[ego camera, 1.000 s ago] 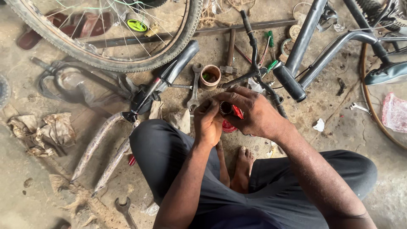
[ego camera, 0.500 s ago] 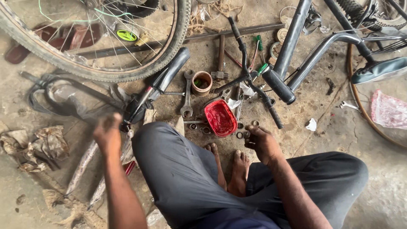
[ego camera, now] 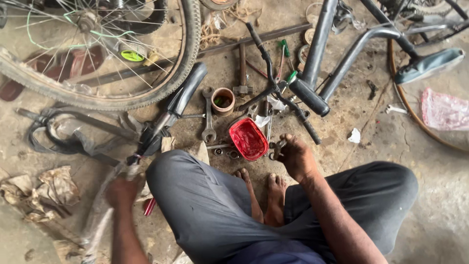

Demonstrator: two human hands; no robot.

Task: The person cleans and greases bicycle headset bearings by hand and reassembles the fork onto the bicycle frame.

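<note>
So you're squatting on the concrete floor (ego camera: 439, 205) with that red tray (ego camera: 248, 139) sitting right in front of your bare feet (ego camera: 266, 193), and it works as the anchor for everything else. Your right hand (ego camera: 294, 157) is down just right of the red tray, fingers (ego camera: 279, 146) curled onto a small metal part (ego camera: 276, 149) at the tray's edge; looks like a pinch, though the part is too tiny to say what it is. Your left hand (ego camera: 122, 189) is well off to the left of the tray, past your knee, wrapped around a blurry pale tube (ego camera: 100, 222) that runs down toward the bottom left; it's motion-smeared, so I can't tell how tight that grip is. Just left of the tray lies a spanner (ego camera: 208, 117), with a small round tin (ego camera: 223, 101) above the tray beside it, and a few nuts (ego camera: 224, 152) sit at the tray's lower left. A black grip on a fork-like piece (ego camera: 181, 95) lies further left. Above and right of the tray there's a handlebar with a brake lever (ego camera: 273, 88), and the bicycle wheel (ego camera: 146, 95) fills the top left.
</note>
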